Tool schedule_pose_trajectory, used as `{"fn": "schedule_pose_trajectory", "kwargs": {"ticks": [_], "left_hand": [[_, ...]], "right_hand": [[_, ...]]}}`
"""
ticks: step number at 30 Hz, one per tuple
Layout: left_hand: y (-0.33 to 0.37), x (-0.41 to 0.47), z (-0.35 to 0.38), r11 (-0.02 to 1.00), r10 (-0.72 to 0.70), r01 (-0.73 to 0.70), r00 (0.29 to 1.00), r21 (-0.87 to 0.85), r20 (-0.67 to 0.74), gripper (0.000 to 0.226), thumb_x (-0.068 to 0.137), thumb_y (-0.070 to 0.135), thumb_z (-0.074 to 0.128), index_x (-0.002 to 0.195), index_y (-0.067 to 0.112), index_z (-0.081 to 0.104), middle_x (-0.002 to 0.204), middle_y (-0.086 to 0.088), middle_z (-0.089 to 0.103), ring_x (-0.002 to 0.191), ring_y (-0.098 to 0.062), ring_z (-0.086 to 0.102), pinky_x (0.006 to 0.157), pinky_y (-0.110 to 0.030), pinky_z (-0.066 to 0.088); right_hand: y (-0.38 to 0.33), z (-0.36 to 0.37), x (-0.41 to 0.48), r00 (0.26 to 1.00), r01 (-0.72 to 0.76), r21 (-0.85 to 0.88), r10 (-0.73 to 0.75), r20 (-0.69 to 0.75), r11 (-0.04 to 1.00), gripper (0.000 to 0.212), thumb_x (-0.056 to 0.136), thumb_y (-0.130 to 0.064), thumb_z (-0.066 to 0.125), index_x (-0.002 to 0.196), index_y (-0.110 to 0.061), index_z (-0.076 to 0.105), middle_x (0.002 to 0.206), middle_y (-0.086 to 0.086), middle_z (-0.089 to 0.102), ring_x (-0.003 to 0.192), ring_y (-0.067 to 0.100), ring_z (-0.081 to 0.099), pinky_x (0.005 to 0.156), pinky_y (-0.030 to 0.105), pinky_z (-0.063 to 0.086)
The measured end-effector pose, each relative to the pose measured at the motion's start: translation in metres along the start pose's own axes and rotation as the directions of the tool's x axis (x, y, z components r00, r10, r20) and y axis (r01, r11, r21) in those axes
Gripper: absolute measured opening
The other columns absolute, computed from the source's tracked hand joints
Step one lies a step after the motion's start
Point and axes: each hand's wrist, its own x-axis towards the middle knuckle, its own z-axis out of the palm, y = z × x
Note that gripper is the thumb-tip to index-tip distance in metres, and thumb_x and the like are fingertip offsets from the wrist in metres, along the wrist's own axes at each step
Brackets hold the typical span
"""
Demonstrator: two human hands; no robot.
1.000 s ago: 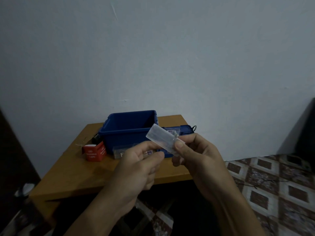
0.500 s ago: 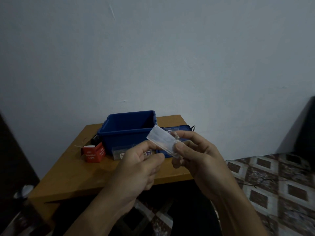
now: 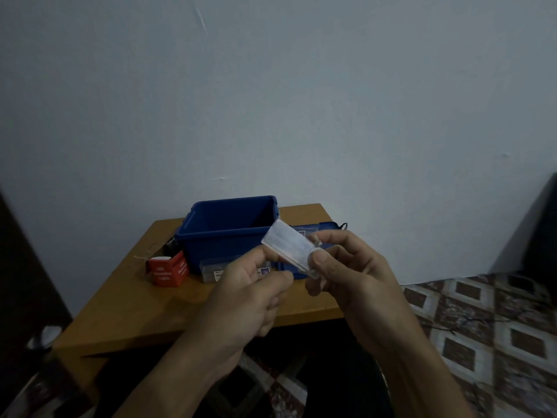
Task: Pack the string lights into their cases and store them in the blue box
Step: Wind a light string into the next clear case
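My right hand (image 3: 346, 273) pinches a small clear plastic case (image 3: 286, 247) by its near end, thumb on top, and holds it tilted in the air in front of the blue box (image 3: 229, 233). A bit of pale string light wire (image 3: 316, 243) shows at my right fingertips. My left hand (image 3: 250, 291) has its fingers curled, thumb tip touching the case's lower left edge. The blue box stands open on the wooden table (image 3: 144, 309); its inside looks dark. Another clear case (image 3: 217, 268) lies on the table before the box, partly hidden by my left hand.
A red carton (image 3: 168, 270) of LED lights stands left of the box, with a dark object (image 3: 171, 245) behind it. The blue lid (image 3: 319, 229) lies right of the box. The wall is close behind the table. Patterned floor tiles (image 3: 482, 327) lie to the right.
Both hands and the clear case stay almost where they were; the case has tilted slightly and my right fingers have shifted a little on its end.
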Motion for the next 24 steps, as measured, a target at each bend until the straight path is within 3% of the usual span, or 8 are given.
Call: {"fn": "schedule_pose_trajectory", "kwargs": {"ticks": [6,9,14,18,21,24], "left_hand": [[-0.010,0.005,-0.005,0.998,-0.056,0.056,0.998,0.022,0.003,0.013,0.094,0.022,0.063,0.103,0.014,0.070,0.062,-0.001,0.045,0.047,-0.012,0.031,0.045,-0.024,0.023],[-0.016,0.007,-0.007,0.992,-0.119,0.118,0.992,0.045,0.039,0.027,0.090,0.034,0.064,0.093,0.008,0.069,0.062,0.000,0.046,0.052,-0.011,0.040,0.049,-0.024,0.033],[-0.023,0.013,-0.015,0.983,-0.178,0.174,0.983,0.061,0.052,0.024,0.096,0.026,0.059,0.079,0.010,0.065,0.062,-0.001,0.044,0.052,-0.010,0.038,0.052,-0.024,0.030],[-0.014,0.020,-0.021,0.971,-0.191,0.184,0.981,0.153,0.028,0.024,0.097,0.026,0.057,0.077,0.012,0.062,0.063,-0.004,0.051,0.054,-0.014,0.045,0.056,-0.026,0.036],[-0.001,0.027,-0.030,0.974,-0.188,0.179,0.981,0.136,0.057,0.031,0.100,0.016,0.049,0.080,0.013,0.072,0.062,-0.004,0.047,0.054,-0.015,0.041,0.057,-0.029,0.034],[0.015,0.034,-0.042,0.968,-0.195,0.175,0.975,0.180,0.103,0.027,0.094,0.031,0.063,0.082,0.007,0.066,0.074,-0.012,0.045,0.064,-0.025,0.037,0.057,-0.029,0.033]], "right_hand": [[-0.003,0.000,0.000,0.999,0.013,0.033,-0.012,-0.032,0.999,0.023,0.085,-0.014,0.069,0.107,-0.006,0.071,0.074,0.010,0.058,0.063,0.022,0.056,0.063,0.035,0.049],[-0.007,-0.001,-0.001,0.999,0.019,0.050,-0.017,-0.030,0.999,0.020,0.084,-0.014,0.073,0.103,-0.009,0.072,0.074,0.007,0.059,0.063,0.021,0.055,0.064,0.035,0.047],[-0.013,-0.004,-0.003,1.000,0.004,0.147,-0.007,0.018,0.989,0.021,0.079,-0.013,0.072,0.099,-0.009,0.074,0.084,0.016,0.059,0.061,0.020,0.052,0.058,0.028,0.051],[-0.012,-0.006,-0.005,0.992,-0.013,0.095,0.001,0.123,0.995,0.022,0.081,-0.014,0.071,0.102,-0.007,0.074,0.089,0.018,0.060,0.063,0.022,0.055,0.060,0.030,0.049],[-0.012,-0.009,-0.006,0.976,-0.043,0.020,0.038,0.215,0.999,0.021,0.083,-0.016,0.070,0.102,-0.009,0.074,0.094,0.018,0.060,0.068,0.022,0.056,0.061,0.029,0.050],[-0.012,-0.010,-0.008,0.956,-0.054,-0.076,0.073,0.283,0.996,0.016,0.086,-0.017,0.068,0.101,-0.012,0.074,0.092,0.011,0.062,0.074,0.023,0.057,0.063,0.028,0.051]]}}
